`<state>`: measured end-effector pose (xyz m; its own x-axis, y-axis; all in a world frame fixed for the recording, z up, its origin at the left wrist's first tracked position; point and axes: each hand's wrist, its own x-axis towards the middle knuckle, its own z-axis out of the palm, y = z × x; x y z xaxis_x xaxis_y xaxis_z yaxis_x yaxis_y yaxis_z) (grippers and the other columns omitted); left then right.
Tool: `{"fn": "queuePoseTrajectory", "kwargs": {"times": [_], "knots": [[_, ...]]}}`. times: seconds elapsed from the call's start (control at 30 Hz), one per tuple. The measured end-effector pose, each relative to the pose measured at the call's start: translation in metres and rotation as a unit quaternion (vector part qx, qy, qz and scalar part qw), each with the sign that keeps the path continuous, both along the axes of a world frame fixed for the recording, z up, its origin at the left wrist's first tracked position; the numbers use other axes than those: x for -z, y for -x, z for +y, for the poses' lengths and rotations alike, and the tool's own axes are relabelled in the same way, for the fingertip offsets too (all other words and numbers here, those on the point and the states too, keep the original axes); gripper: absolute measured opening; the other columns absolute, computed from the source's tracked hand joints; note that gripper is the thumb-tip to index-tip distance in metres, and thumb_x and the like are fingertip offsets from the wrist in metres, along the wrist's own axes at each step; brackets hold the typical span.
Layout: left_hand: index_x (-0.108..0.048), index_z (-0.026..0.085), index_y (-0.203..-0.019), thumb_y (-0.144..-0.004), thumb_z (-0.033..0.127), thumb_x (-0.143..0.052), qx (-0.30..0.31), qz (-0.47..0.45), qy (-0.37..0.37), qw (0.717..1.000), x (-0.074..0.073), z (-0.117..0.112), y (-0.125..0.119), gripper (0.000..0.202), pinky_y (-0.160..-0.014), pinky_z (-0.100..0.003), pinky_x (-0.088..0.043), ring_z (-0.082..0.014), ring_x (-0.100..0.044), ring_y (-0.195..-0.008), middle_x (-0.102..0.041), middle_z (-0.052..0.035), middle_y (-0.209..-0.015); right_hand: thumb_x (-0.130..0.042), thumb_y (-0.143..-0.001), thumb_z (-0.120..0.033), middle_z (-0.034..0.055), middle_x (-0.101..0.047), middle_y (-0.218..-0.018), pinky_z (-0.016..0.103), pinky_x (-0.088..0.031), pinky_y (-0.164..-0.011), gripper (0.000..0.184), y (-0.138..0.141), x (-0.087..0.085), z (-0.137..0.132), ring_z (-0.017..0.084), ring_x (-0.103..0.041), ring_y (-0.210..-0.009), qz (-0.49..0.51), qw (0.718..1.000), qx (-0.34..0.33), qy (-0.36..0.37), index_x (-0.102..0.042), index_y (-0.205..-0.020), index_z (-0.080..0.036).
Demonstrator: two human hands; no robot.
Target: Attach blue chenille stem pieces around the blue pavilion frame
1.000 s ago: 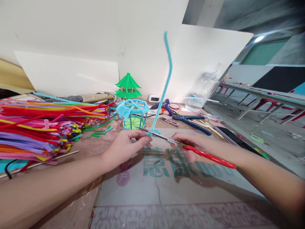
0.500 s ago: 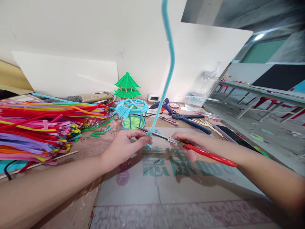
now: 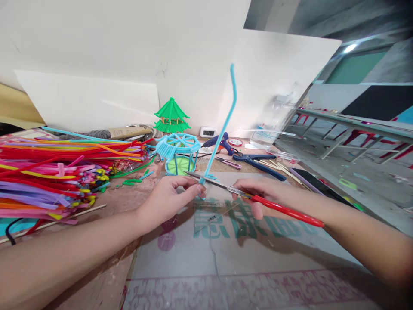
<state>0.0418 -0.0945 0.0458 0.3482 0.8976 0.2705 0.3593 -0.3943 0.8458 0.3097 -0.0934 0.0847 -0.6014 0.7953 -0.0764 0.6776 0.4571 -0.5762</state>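
My left hand (image 3: 179, 193) pinches the lower part of a light blue pipe cleaner (image 3: 222, 131), which rises almost upright with a slight bend near its top end. In my right hand (image 3: 258, 193) are red-handled scissors (image 3: 284, 210), their blades pointing left and lying across the pipe cleaner just above my left fingertips. Whether the blades are fully closed is hard to see. Behind my hands stands a light blue pipe-cleaner frame (image 3: 182, 142) with a spoked top and a green base (image 3: 180, 165). A green tiered roof model (image 3: 172, 116) is farther back.
Bundles of coloured pipe cleaners (image 3: 48, 176) fill the left side. A glue gun (image 3: 222, 142), blue pliers (image 3: 261, 163), a small clock (image 3: 208, 131), wooden sticks and a phone (image 3: 316, 183) lie behind and right. A clear set square (image 3: 211, 218) rests on the printed mat (image 3: 180, 262).
The pipe cleaner stands lower above my left hand. Its top end, out of frame before, now shows against the wall. Both hands and the scissors have barely moved.
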Motion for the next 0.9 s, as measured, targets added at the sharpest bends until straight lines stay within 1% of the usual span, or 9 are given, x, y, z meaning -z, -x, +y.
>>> {"fn": "queuePoseTrajectory", "kwargs": {"times": [0.17, 0.33, 0.4, 0.5, 0.57, 0.67, 0.77, 0.83, 0.9], "knots": [[-0.074, 0.019, -0.073, -0.084, 0.039, -0.057, -0.010, 0.004, 0.014, 1.000, -0.002, -0.001, -0.002, 0.028, -0.069, -0.025, -0.049, -0.0175, -0.065, -0.071, -0.070, -0.0001, -0.066, -0.056, -0.082, -0.042, -0.0001, -0.064, -0.070, 0.030, -0.038, -0.064, 0.022, 0.006, -0.010, -0.005, 0.022, -0.056, -0.073, -0.044, 0.999, 0.000, -0.006, -0.063, -0.087, -0.022], [-0.073, 0.020, -0.073, -0.086, 0.042, -0.055, 0.000, 0.008, 0.029, 1.000, 0.001, 0.000, -0.001, 0.031, -0.058, -0.023, -0.045, -0.0149, -0.060, -0.061, -0.063, 0.0014, -0.056, -0.055, -0.083, -0.044, 0.0011, -0.068, -0.079, 0.029, -0.037, -0.061, 0.024, 0.002, 0.000, -0.001, 0.021, -0.058, -0.074, -0.009, 1.000, 0.014, 0.011, -0.064, -0.089, -0.023], [-0.072, 0.020, -0.073, -0.086, 0.042, -0.055, 0.003, 0.006, 0.023, 1.000, 0.001, 0.000, -0.001, 0.031, -0.056, -0.023, -0.044, -0.0141, -0.058, -0.059, -0.063, 0.0015, -0.057, -0.055, -0.084, -0.045, 0.0010, -0.069, -0.080, 0.029, -0.039, -0.063, 0.026, -0.003, 0.002, 0.005, 0.021, -0.059, -0.074, -0.004, 1.000, 0.009, 0.026, -0.065, -0.091, -0.022], [-0.071, 0.020, -0.072, -0.085, 0.039, -0.056, -0.011, 0.002, 0.000, 1.000, 0.000, -0.001, -0.001, 0.029, -0.058, -0.022, -0.044, -0.0135, -0.059, -0.061, -0.066, 0.0017, -0.063, -0.058, -0.083, -0.049, 0.0021, -0.071, -0.085, 0.030, -0.042, -0.069, 0.033, -0.010, 0.000, 0.013, 0.023, -0.062, -0.080, -0.023, 0.999, -0.005, 0.037, -0.066, -0.099, -0.021], [-0.071, 0.019, -0.071, -0.085, 0.039, -0.058, -0.033, -0.003, -0.006, 0.999, 0.000, 0.000, -0.001, 0.027, -0.060, -0.022, -0.045, -0.0139, -0.060, -0.064, -0.068, 0.0015, -0.066, -0.063, -0.080, -0.053, 0.0037, -0.072, -0.095, 0.032, -0.044, -0.074, 0.040, -0.013, -0.001, 0.016, 0.025, -0.063, -0.086, -0.062, 0.998, -0.008, 0.009, -0.067, -0.105, -0.022], [-0.071, 0.019, -0.075, -0.083, 0.039, -0.061, -0.052, -0.020, 0.009, 0.998, 0.003, 0.004, -0.002, 0.024, -0.064, -0.024, -0.047, -0.0153, -0.063, -0.069, -0.071, 0.0003, -0.072, -0.068, -0.076, -0.054, 0.0066, -0.070, -0.111, 0.035, -0.046, -0.083, 0.050, -0.014, 0.003, 0.018, 0.029, -0.063, -0.098, -0.128, 0.989, -0.004, -0.069, -0.067, -0.116, -0.024], [-0.070, 0.018, -0.087, -0.081, 0.040, -0.064, -0.038, -0.059, 0.045, 0.996, 0.011, 0.011, -0.003, 0.024, -0.068, -0.025, -0.049, -0.0164, -0.065, -0.074, -0.073, -0.0020, -0.080, -0.060, -0.085, -0.039, 0.0090, -0.065, -0.122, 0.036, -0.045, -0.090, 0.045, -0.012, 0.010, 0.016, 0.029, -0.061, -0.108, -0.160, 0.978, -0.017, -0.133, -0.061, -0.129, -0.027], [-0.067, 0.017, -0.091, -0.079, 0.041, -0.066, -0.026, -0.082, 0.072, 0.994, 0.016, 0.014, -0.003, 0.027, -0.070, -0.026, -0.050, -0.0167, -0.066, -0.076, -0.073, -0.0034, -0.082, -0.054, -0.088, -0.027, 0.0100, -0.064, -0.121, 0.036, -0.046, -0.089, 0.048, -0.011, 0.012, 0.013, 0.028, -0.062, -0.106, -0.178, 0.971, -0.031, -0.158, -0.056, -0.136, -0.031], [-0.064, 0.016, -0.089, -0.079, 0.041, -0.066, -0.019, -0.090, 0.089, 0.992, 0.018, 0.017, -0.003, 0.027, -0.071, -0.025, -0.049, -0.0163, -0.066, -0.077, -0.072, -0.0036, -0.082, -0.054, -0.088, -0.023, 0.0114, -0.063, -0.115, 0.035, -0.048, -0.084, 0.052, -0.009, 0.011, 0.010, 0.027, -0.063, -0.102, -0.203, 0.964, -0.039, -0.170, -0.053, -0.139, -0.031]]}}
